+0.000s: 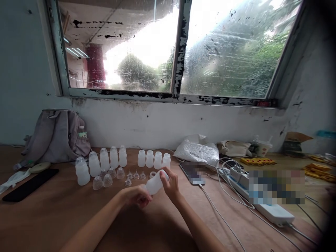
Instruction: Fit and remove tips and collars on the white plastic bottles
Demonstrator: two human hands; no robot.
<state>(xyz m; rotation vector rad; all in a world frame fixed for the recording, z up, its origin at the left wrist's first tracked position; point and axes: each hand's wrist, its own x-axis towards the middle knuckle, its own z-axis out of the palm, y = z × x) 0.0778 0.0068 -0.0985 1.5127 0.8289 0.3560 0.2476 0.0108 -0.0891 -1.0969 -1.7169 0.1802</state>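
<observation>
A frosted white baby bottle (154, 183) lies tilted between my two hands above the table, its upper end to the right. My right hand (171, 182) is wrapped around that upper end. At the lower end, my left hand (139, 196) has its fingers curled against the bottle; they hide that end. Just behind them are clear bottle nipples (135, 175) and a pale ring (152, 174), partly covered by the bottle and hand. Clear dome caps (107, 180) stand to the left. Several open bottle bodies (149, 159) form a row behind, and capped bottles (83, 171) line up farther left.
A grey backpack (56, 136) leans by the wall, with a black flat object (30, 185) before it. On the right are a phone (187, 171) on its cable, a silvery bubble-wrap package (198, 152), a white power strip (274, 213) and yellow pieces (258, 161).
</observation>
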